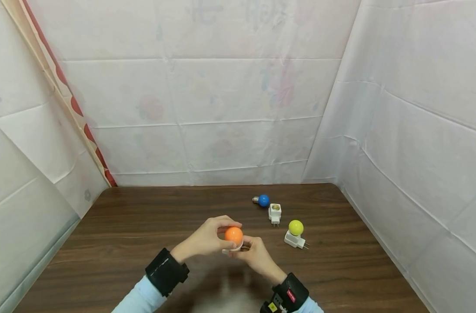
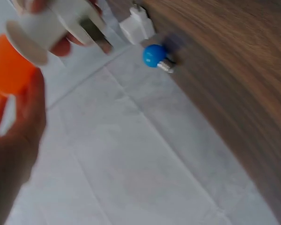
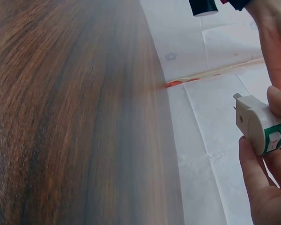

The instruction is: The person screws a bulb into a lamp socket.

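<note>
In the head view, my left hand (image 1: 206,240) holds an orange light bulb (image 1: 234,235) between fingers and thumb. Just right of it, my right hand (image 1: 260,259) grips a white plug-in lamp socket (image 3: 254,123), whose rim meets the bulb's base. A small rocker switch on a green panel (image 3: 273,139) and the metal plug prongs show on this socket in the right wrist view. The left wrist view has the orange bulb seated against the wide socket collar, its screw base hidden. Both hands are raised over the dark wooden table (image 1: 151,208).
Toward the back right lies a blue bulb (image 1: 264,200) on its side, close to a bare white plug-in socket (image 1: 274,213). Farther right, a yellow bulb (image 1: 296,227) sits in another white socket (image 1: 294,240). White sheeting (image 1: 222,148) hangs behind the table and along both sides.
</note>
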